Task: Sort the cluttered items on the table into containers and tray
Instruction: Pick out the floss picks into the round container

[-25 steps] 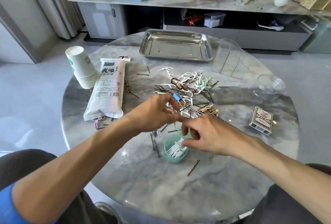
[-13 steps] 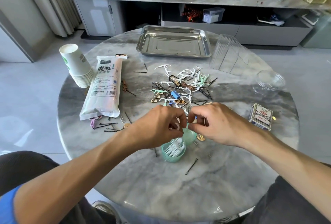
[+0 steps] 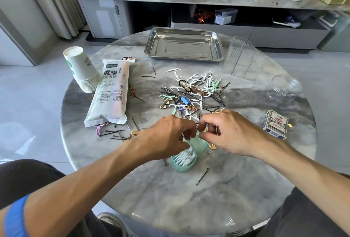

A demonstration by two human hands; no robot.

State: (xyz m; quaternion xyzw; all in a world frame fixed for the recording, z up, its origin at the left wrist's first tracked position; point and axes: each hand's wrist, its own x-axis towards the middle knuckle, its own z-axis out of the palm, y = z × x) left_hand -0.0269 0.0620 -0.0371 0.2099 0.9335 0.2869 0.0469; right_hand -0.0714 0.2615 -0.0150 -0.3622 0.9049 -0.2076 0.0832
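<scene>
Left hand (image 3: 170,136): hovering with fingers curled, pinching a floss pick over the green cup (image 3: 183,162).
Right hand (image 3: 229,132): fingers curling beside the left; whether it is holding anything, I cannot tell.
Green cup: standing on the table (image 3: 170,198), holding white floss picks.
Steel tray (image 3: 151,47): sitting at the far edge.

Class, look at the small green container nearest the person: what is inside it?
The small green container holds a bundle of white floss picks. Its bottom is hidden beneath them, and the left hand covers part of its rim.
</scene>
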